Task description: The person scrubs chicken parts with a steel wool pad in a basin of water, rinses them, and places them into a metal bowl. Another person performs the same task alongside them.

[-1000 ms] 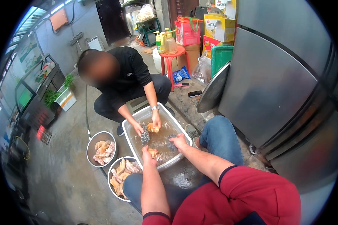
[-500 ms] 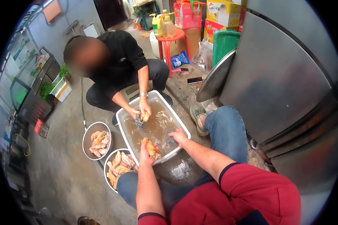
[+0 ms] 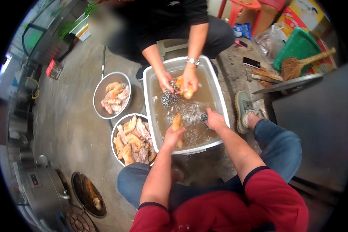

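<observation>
My left hand [image 3: 174,137] is closed around a pig's trotter [image 3: 177,123], held upright over the near part of a white tub [image 3: 223,104] of murky water. To the right, my right hand [image 3: 216,120] grips a steel wool scourer [image 3: 204,118], partly hidden by the fingers, at the water's surface. Across the tub a co-worker's hands [image 3: 190,79] hold another yellowish trotter [image 3: 188,93] and a larger clump of steel wool [image 3: 169,99]. The water between our hands is rippled and splashing.
Left of the tub stand two metal bowls of trotters, a farther bowl [image 3: 97,106] and a nearer bowl [image 3: 115,152]. An uncovered floor drain [image 3: 89,195] lies at lower left. On the right are a phone [image 3: 251,62], a straw broom [image 3: 294,69] and a green bin [image 3: 297,48].
The view has tilted down and shifted. My left hand has turned the trotter more upright, and my right hand still holds the scourer. The co-worker keeps hold of the trotter and steel wool.
</observation>
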`<action>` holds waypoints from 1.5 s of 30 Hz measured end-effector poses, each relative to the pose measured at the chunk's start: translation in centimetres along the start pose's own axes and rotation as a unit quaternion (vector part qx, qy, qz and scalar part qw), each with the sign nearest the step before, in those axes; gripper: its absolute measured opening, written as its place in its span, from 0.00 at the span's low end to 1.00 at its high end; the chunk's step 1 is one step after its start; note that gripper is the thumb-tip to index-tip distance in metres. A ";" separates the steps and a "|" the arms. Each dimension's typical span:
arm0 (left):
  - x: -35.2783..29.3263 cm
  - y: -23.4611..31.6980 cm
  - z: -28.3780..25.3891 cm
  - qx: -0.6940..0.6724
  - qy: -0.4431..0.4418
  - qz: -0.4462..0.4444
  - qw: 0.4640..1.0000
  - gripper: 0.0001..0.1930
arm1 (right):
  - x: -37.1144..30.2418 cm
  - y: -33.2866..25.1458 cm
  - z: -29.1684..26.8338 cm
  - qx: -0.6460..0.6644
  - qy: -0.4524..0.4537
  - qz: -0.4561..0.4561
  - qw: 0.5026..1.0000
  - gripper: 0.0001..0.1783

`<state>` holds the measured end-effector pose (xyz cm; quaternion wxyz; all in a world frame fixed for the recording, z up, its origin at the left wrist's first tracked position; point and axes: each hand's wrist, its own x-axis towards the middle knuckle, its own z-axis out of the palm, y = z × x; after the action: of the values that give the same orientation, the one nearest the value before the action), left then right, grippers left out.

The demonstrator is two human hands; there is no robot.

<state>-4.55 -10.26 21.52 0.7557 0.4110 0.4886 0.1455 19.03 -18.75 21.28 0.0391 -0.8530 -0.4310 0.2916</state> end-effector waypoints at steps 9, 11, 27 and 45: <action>1.1 -0.9 0.4 0.257 0.097 0.077 0.959 0.31 | 3.3 -2.5 8.3 0.488 -0.061 0.020 0.871 0.39; 0.6 -0.8 0.2 0.277 0.127 0.068 0.950 0.32 | 1.1 -6.2 3.5 0.654 -0.128 0.041 0.745 0.39; -1.8 0.3 1.2 0.283 0.006 0.127 0.951 0.35 | 4.0 -4.7 2.4 0.673 0.019 0.167 0.721 0.31; -2.5 -0.9 2.6 0.538 0.064 0.314 0.780 0.27 | 0.4 -5.2 6.9 0.552 0.179 0.075 0.811 0.30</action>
<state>-3.64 -13.62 22.84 0.2916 0.8711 0.3783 0.1138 11.86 -16.41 17.06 0.5575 -0.7549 -0.1172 0.3249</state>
